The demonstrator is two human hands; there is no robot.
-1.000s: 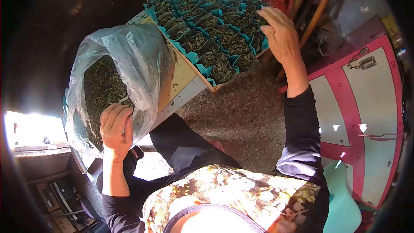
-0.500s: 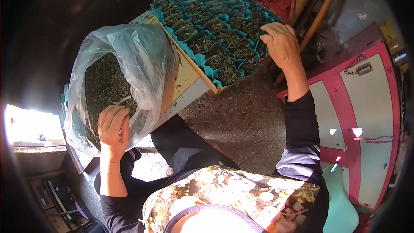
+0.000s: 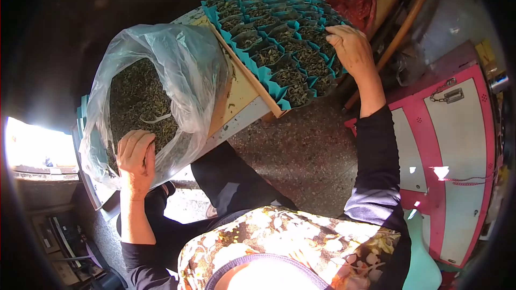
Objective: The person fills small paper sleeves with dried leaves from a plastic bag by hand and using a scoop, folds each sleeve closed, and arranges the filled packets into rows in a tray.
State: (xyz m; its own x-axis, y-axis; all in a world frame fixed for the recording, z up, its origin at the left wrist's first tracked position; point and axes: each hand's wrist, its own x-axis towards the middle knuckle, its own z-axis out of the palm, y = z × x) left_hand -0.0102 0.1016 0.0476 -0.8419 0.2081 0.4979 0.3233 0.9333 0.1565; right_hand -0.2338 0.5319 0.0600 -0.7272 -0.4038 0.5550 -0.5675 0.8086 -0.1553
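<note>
Loosely curled left grip [image 3: 134,157] near leaves [image 3: 138,88]

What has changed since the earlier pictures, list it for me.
The left hand has moved leftward, away from the white strip. The right hand has brought thumb and fingers closer together beside the leaf-filled pouches; no grasp or release is clear. The plastic bag and pouches stay in place; the view shifted slightly.

L hand [image 3: 135,162]: grip unclear; teal item [image 3: 422,260] pt. hidden behind R sleeve [image 3: 376,169].
</note>
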